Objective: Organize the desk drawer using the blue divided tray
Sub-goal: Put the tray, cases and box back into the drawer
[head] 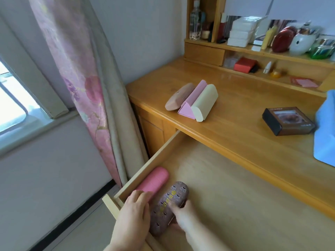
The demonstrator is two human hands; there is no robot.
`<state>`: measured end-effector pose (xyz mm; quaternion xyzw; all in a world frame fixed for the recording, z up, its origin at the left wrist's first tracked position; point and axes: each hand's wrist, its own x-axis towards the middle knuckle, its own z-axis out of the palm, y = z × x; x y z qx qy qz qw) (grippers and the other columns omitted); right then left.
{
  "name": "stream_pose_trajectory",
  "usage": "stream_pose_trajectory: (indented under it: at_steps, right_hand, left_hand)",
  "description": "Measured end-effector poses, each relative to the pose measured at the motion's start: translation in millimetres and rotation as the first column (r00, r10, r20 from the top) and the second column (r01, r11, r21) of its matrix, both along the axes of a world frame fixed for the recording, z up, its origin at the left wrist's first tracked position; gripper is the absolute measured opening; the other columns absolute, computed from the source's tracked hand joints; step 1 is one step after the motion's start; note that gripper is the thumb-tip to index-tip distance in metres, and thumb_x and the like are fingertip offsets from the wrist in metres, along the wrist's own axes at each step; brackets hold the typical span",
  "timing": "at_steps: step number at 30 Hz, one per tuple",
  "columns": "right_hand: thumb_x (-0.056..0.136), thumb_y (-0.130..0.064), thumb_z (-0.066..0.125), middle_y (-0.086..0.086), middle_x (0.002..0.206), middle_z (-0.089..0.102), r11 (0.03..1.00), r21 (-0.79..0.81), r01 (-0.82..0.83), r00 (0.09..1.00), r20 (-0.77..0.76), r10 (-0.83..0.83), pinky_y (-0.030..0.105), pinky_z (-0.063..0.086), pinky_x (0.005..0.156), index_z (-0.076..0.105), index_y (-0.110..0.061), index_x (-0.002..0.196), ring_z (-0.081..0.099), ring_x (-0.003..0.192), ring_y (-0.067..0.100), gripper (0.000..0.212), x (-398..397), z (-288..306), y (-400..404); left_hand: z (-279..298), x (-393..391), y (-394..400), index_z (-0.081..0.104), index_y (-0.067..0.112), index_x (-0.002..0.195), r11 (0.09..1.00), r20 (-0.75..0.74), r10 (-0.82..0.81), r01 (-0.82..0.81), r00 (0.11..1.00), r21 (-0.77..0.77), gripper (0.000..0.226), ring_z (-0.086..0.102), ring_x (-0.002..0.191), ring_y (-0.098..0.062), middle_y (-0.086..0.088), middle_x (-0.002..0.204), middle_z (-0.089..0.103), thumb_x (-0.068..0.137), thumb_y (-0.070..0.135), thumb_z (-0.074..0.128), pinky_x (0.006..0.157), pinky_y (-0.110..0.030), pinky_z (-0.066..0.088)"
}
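Note:
The wooden desk drawer stands pulled out. In its front left corner lie a pink cylindrical case and a brown patterned glasses case, side by side. My left hand grips the near end of the pink case. My right hand holds the brown case, thumb on top and fingers under its right side. A blue object, perhaps the tray, shows at the right edge on the desk, mostly cut off.
On the desk top lie a tan oval case, a pink triangular case, a cream case and a dark box. Shelves with bottles and boxes stand behind. A curtain hangs left of the drawer.

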<state>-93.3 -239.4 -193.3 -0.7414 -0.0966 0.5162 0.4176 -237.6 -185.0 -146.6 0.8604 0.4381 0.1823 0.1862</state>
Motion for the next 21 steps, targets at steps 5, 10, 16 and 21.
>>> stream_pose_trajectory:
  at_steps: [5, 10, 16, 21]
  right_hand:
    - [0.083, -0.054, 0.058, 0.011, 0.106, 0.07, 0.947, -0.221, -0.232, 0.887, 0.353, 0.299, 0.034, 0.051, 0.085, 0.062, -0.011, 0.103, 0.066, 0.098, 0.027, 0.048, -5.2, -10.9, 24.8]
    - [0.092, -0.054, 0.046, 0.005, 0.051, 0.055, 0.851, -0.249, -0.463, 0.845, 0.164, 0.508, 0.021, 0.039, 0.041, 0.052, -0.014, 0.059, 0.052, 0.036, 0.018, 0.052, 3.8, 7.8, 15.9]
    - [0.088, -0.035, 0.057, -0.004, 0.048, 0.058, 0.841, 0.191, -0.506, 0.8, 0.468, 0.376, 0.018, 0.04, 0.045, 0.051, -0.022, 0.061, 0.048, 0.039, 0.007, 0.031, 57.6, 109.4, -1.4]
    - [0.089, -0.032, 0.058, -0.013, 0.064, 0.06, 0.892, 0.193, -0.409, 0.451, 0.892, 0.014, 0.012, 0.039, 0.054, 0.057, -0.03, 0.071, 0.053, 0.06, 0.003, 0.018, 153.7, 165.5, -21.1]
  left_hand:
    - [-3.2, 2.2, 2.6, 0.069, 0.02, 0.098, 0.999, 0.098, 0.04, -0.042, 0.994, 0.016, 0.043, 0.057, 0.085, -0.009, 0.003, 0.096, 0.064, 0.074, 0.021, 0.033, 0.072, -0.019, 0.042]
    - [-2.7, 1.1, 1.2, 0.068, 0.02, 0.096, 0.998, 0.058, 0.052, -0.053, 0.997, 0.014, 0.04, 0.051, 0.087, -0.006, 0.004, 0.095, 0.063, 0.076, 0.023, 0.034, 0.073, -0.019, 0.042]
    - [18.0, 15.9, 12.5, 0.065, 0.021, 0.106, 0.997, 0.089, -0.067, 0.069, 0.994, -0.019, 0.03, 0.057, 0.09, -0.006, 0.011, 0.103, 0.058, 0.082, 0.027, 0.047, 0.071, -0.014, 0.043]
    - [75.4, 108.0, 43.7, 0.06, 0.018, 0.119, 0.975, 0.196, -0.204, 0.18, 0.959, 0.132, 0.037, 0.055, 0.08, -0.006, 0.009, 0.111, 0.057, 0.083, 0.013, 0.068, 0.075, -0.021, 0.048]
